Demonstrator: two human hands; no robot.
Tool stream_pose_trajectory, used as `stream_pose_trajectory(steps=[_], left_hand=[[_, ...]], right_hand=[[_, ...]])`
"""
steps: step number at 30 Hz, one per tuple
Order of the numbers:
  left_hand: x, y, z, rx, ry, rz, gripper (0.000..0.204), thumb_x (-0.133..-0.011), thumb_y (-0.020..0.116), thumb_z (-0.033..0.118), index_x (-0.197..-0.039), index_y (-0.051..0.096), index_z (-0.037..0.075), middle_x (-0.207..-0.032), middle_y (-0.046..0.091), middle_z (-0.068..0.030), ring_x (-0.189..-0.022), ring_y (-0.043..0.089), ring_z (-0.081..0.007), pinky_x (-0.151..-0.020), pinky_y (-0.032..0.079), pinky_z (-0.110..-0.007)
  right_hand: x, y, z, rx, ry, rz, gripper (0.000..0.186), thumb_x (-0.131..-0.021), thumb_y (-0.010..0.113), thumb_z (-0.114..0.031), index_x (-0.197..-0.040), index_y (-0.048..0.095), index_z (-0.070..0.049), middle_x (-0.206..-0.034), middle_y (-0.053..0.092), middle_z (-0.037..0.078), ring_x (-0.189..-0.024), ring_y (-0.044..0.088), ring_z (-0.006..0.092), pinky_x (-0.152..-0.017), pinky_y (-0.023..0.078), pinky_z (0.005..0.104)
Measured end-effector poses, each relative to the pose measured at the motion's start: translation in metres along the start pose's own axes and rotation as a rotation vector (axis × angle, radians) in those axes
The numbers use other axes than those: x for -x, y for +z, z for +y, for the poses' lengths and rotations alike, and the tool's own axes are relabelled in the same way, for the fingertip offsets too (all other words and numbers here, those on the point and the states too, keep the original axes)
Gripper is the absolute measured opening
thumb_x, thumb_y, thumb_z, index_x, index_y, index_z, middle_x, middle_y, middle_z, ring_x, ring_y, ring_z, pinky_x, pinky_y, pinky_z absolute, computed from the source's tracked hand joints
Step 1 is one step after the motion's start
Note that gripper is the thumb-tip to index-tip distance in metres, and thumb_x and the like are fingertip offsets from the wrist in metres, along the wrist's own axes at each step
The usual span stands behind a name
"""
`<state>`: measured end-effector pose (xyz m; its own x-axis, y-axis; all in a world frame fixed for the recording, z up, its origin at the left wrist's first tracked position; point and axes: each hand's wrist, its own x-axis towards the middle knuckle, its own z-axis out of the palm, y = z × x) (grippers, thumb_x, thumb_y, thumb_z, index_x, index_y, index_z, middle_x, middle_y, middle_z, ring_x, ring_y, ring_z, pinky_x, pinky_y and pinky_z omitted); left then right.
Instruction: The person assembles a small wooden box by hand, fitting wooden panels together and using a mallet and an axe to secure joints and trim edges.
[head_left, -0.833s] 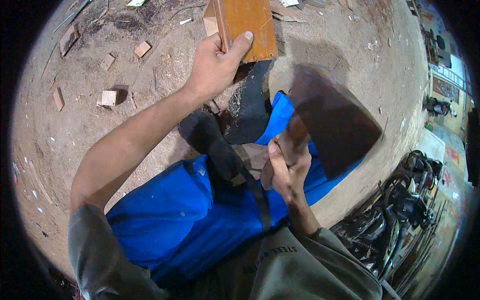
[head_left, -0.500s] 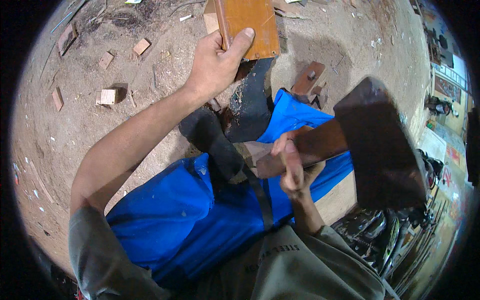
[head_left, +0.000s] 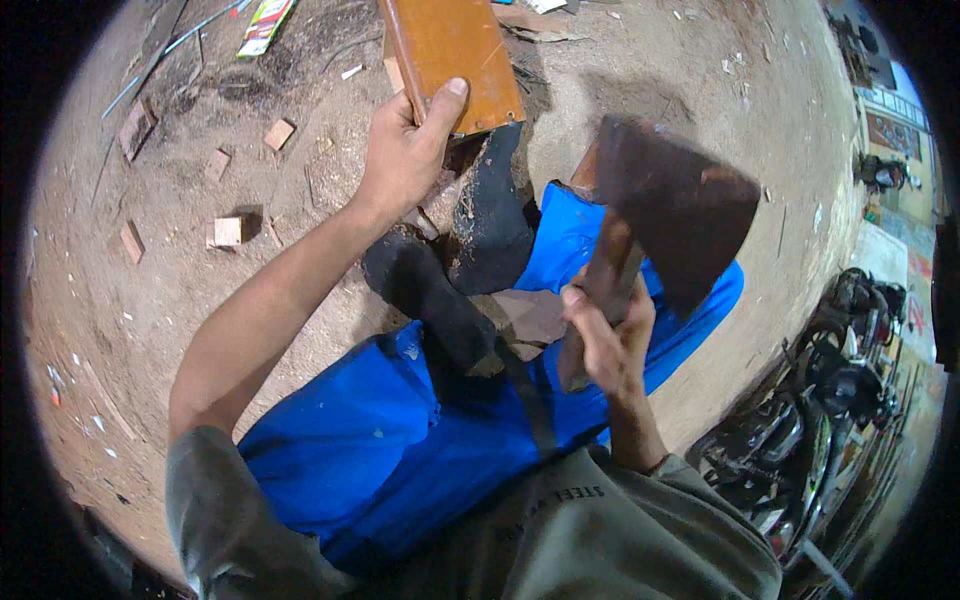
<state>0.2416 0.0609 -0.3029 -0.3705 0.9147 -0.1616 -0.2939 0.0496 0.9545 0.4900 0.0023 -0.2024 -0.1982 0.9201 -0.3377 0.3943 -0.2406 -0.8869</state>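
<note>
Left hand (head_left: 405, 150) grips the brown board (head_left: 455, 55) — right hand (head_left: 605, 335) holds the hatchet (head_left: 670, 215).

Even, moderately bright light fell across the sandy ground (head_left: 200, 330), casting short soft shadows. The raised axe head (head_left: 680, 215) was slightly motion-blurred. Fisheye distortion bent the edges, and black vignetting filled the frame's corners.

Orange-brown board (head_left: 452, 52); dark, perhaps rusty axe head (head_left: 672, 205); blue trousers (head_left: 400, 440)
</note>
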Motion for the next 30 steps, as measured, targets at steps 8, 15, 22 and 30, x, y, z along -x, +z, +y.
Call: stream_pose_trajectory(steps=[8, 15, 22, 30], left_hand=[[0.004, -0.005, 0.015, -0.112, -0.115, -0.07, 0.047, -0.105, 0.059, 0.038, -0.124, 0.065, -0.005, -0.12, 0.068, -0.009, -0.111, 0.062, -0.0132, -0.1, 0.047, -0.031], [0.0, -0.006, 0.013, -0.178, -0.186, -0.01, 0.047, -0.105, 0.06, 0.035, -0.131, 0.06, -0.004, -0.129, 0.064, -0.008, -0.119, 0.059, -0.0151, -0.106, 0.044, -0.032], [0.003, -0.003, 0.003, -0.056, -0.086, 0.032, 0.04, -0.105, 0.06, 0.033, -0.119, 0.067, -0.004, -0.112, 0.071, -0.0063, -0.101, 0.064, -0.0115, -0.09, 0.051, -0.029], [0.003, -0.005, 0.012, -0.062, -0.107, 0.012, 0.04, -0.105, 0.06, 0.032, -0.119, 0.066, -0.005, -0.112, 0.07, -0.007, -0.1, 0.064, -0.0114, -0.09, 0.05, -0.029]], right_hand=[[-0.026, -0.046, 0.002, -0.209, 0.097, 0.11, 0.021, -0.092, 0.065, -0.011, -0.108, 0.058, 0.0, -0.081, 0.062, 0.007, -0.066, 0.061, 0.0142, -0.061, 0.049, 0.0288], [-0.037, -0.043, -0.01, -0.333, 0.236, -0.087, 0.016, -0.097, 0.062, -0.016, -0.104, 0.058, -0.001, -0.074, 0.059, 0.005, -0.062, 0.06, 0.0137, -0.058, 0.049, 0.0291], [-0.027, -0.031, -0.036, -0.489, 0.092, -0.211, 0.018, -0.095, 0.063, -0.015, -0.104, 0.058, 0.0, -0.08, 0.057, 0.004, -0.065, 0.058, 0.0122, -0.058, 0.047, 0.0296], [-0.025, 0.001, -0.016, 0.086, 0.021, -0.194, 0.028, -0.088, 0.07, -0.015, -0.107, 0.059, 0.003, -0.071, 0.065, 0.016, -0.065, 0.07, 0.0246, -0.061, 0.051, 0.0376]])
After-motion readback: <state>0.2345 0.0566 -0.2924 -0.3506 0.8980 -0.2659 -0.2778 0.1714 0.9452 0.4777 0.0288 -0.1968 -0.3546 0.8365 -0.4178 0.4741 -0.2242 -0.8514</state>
